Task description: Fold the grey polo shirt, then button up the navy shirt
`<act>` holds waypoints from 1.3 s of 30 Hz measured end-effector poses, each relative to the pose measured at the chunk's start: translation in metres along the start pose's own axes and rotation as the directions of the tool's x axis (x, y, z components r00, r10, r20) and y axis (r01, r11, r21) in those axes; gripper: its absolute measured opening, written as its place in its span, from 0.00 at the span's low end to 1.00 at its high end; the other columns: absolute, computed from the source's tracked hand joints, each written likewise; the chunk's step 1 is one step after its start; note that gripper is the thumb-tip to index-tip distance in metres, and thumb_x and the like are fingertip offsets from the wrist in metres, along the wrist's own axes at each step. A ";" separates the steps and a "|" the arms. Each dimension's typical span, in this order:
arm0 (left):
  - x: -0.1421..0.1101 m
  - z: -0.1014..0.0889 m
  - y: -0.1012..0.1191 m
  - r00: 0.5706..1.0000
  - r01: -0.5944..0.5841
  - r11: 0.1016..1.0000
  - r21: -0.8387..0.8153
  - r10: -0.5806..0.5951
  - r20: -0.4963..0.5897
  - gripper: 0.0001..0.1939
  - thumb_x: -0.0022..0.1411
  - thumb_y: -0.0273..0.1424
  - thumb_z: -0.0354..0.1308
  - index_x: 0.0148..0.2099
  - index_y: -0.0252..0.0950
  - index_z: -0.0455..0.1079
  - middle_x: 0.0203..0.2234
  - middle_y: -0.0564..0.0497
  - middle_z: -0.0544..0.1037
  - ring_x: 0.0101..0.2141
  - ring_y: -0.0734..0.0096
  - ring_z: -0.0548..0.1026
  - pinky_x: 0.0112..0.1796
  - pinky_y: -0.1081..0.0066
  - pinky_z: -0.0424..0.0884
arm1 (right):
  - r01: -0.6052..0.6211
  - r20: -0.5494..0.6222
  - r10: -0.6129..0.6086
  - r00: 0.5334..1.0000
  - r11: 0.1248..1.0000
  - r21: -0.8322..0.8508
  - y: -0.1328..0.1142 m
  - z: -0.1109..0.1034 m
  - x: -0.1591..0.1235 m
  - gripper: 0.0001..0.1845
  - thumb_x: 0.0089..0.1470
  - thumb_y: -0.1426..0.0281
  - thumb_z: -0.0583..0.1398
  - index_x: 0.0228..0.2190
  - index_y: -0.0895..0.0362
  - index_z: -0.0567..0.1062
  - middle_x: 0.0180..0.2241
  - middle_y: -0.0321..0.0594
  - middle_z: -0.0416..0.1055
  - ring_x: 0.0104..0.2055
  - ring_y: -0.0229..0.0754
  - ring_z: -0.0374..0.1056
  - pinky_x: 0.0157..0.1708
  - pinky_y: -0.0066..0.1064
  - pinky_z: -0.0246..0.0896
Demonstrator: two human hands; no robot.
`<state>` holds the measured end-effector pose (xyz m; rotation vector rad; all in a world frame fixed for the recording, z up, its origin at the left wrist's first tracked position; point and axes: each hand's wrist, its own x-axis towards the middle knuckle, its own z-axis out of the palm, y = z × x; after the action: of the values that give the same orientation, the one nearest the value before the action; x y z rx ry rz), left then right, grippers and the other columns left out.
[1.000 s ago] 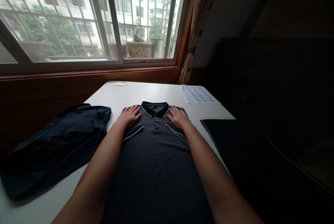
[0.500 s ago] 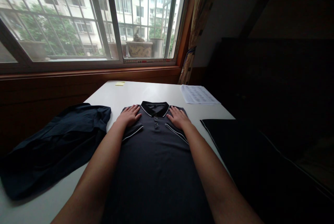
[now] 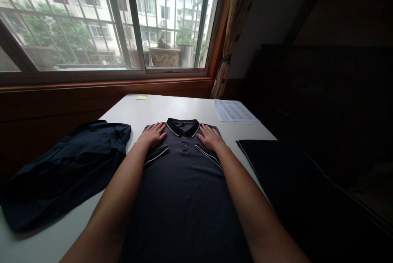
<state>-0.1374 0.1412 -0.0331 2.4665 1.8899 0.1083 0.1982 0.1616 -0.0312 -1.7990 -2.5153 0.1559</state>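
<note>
A dark grey polo shirt (image 3: 186, 181) lies front up on the white table (image 3: 172, 105), its black collar with white edging toward the window. Both short sleeves are folded inward over the chest, their white-striped cuffs slanting toward the button placket. My left hand (image 3: 153, 134) rests flat on the shirt's left shoulder area, fingers stretched out beside the collar. On the opposite shoulder lies my right hand (image 3: 210, 136), also flat with its fingers extended. The lower part of the shirt runs out of view between my forearms.
Dark blue garments (image 3: 70, 169) lie in a loose heap at the left. On the right is a black cloth (image 3: 276, 173) with thin white edging. Printed sheets (image 3: 235, 111) and a yellow sticky note (image 3: 141, 97) sit near the table's far edge, below a barred window (image 3: 107, 21).
</note>
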 end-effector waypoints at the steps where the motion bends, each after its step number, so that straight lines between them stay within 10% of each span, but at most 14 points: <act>1: 0.000 0.000 0.000 1.000 -0.001 1.000 -0.001 0.001 -0.002 0.35 0.73 0.50 0.33 0.74 0.39 0.44 0.72 0.49 0.44 0.71 0.61 0.43 0.66 0.55 0.44 | 0.000 0.001 0.000 1.000 1.000 0.000 0.000 0.000 0.000 0.39 0.67 0.48 0.37 0.70 0.56 0.46 0.73 0.39 0.36 0.74 0.44 0.32 0.70 0.45 0.30; 20: -0.010 -0.006 0.005 0.984 -0.041 0.999 0.013 0.042 -0.172 0.27 0.72 0.43 0.41 0.67 0.40 0.61 0.64 0.47 0.65 0.63 0.57 0.59 0.64 0.62 0.53 | -0.013 -0.111 0.016 0.994 1.000 0.026 -0.001 -0.001 -0.005 0.37 0.66 0.48 0.43 0.67 0.53 0.55 0.70 0.45 0.48 0.71 0.49 0.45 0.69 0.41 0.34; 39: 0.001 -0.001 -0.002 0.986 -0.028 1.000 0.008 0.029 -0.164 0.29 0.71 0.43 0.41 0.68 0.37 0.60 0.66 0.47 0.62 0.64 0.57 0.58 0.65 0.62 0.50 | -0.022 -0.089 0.023 0.996 1.000 0.019 0.004 0.000 0.006 0.37 0.66 0.47 0.43 0.68 0.53 0.55 0.70 0.46 0.47 0.71 0.49 0.43 0.69 0.41 0.34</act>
<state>-0.1389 0.1421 -0.0320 2.5610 1.9168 0.3169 0.1994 0.1687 -0.0322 -1.7863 -2.4258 0.0969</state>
